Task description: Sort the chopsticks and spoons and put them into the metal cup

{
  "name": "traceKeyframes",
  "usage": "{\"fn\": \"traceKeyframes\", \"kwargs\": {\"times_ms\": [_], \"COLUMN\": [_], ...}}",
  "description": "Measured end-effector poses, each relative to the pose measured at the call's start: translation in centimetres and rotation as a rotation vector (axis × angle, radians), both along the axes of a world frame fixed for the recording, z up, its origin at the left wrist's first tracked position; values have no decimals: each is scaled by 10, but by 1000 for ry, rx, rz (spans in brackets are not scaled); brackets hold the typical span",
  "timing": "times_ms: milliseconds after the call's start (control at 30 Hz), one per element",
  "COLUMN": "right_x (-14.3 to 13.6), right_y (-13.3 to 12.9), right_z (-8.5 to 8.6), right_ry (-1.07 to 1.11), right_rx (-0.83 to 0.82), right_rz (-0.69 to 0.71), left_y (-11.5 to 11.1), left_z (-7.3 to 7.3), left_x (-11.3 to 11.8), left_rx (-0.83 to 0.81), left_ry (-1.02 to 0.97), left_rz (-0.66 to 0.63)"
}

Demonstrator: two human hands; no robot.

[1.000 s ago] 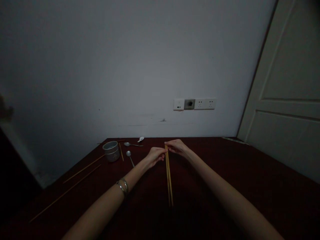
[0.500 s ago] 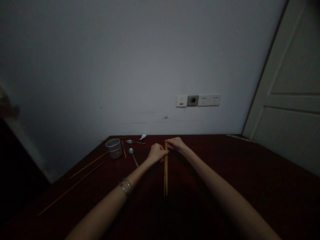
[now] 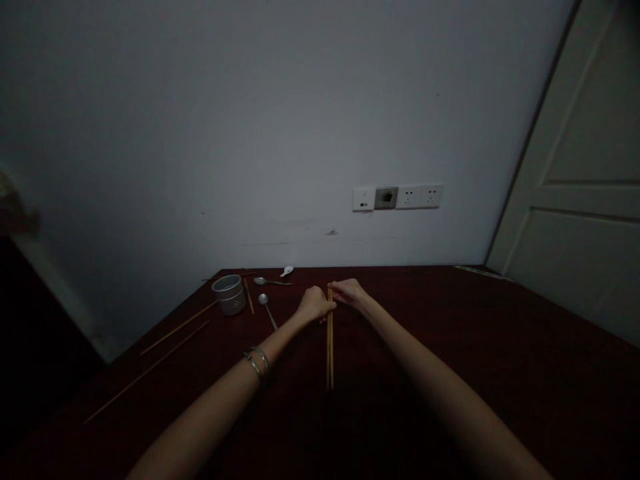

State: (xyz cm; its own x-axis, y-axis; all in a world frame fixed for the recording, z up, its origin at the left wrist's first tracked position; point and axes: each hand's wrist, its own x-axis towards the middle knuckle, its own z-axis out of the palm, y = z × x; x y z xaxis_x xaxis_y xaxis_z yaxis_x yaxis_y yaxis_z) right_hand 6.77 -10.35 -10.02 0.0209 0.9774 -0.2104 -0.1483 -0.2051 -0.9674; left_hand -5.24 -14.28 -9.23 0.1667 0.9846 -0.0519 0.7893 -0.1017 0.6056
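A pair of light wooden chopsticks [image 3: 330, 353] lies side by side between my hands, their near ends pointing toward me. My left hand [image 3: 315, 305] is closed on them a little below the far ends, thumb across the top. At the far tips, the fingers of my right hand [image 3: 348, 292] pinch the same pair. Left of my hands, a long-handled metal spoon [image 3: 264, 300] rests on the table, its handle partly behind my left forearm. Another metal spoon [image 3: 261, 281] lies just beyond it.
A grey metal utensil holder [image 3: 230, 297] stands at the left of the dark red table [image 3: 450, 333]. Several loose chopsticks [image 3: 150, 368] lie around it. Near the wall is a white spoon [image 3: 287, 271]. Sockets [image 3: 419, 196] are on the wall; a door [image 3: 590, 220] stands at right.
Both hands keep hold of the chopsticks. My right hand has shifted slightly toward my left hand, and the chopsticks' far ends sit a bit lower. The view has tilted slightly.
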Motion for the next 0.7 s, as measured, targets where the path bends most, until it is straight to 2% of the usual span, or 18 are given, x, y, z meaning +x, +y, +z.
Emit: {"fn": "traceKeyframes", "kwargs": {"times_ms": [267, 500, 700], "right_x": [1, 39, 62], "right_y": [9, 20, 17], "right_z": [-25, -44, -50], "right_ry": [-29, -129, -180], "right_rx": [-38, -30, -5], "right_rz": [23, -42, -44], "left_y": [1, 2, 4], "left_z": [-10, -20, -25], "left_x": [-2, -6, -8], "left_rx": [-93, -135, -93], "left_ry": [128, 208, 286], "left_rz": [-21, -17, -92]}}
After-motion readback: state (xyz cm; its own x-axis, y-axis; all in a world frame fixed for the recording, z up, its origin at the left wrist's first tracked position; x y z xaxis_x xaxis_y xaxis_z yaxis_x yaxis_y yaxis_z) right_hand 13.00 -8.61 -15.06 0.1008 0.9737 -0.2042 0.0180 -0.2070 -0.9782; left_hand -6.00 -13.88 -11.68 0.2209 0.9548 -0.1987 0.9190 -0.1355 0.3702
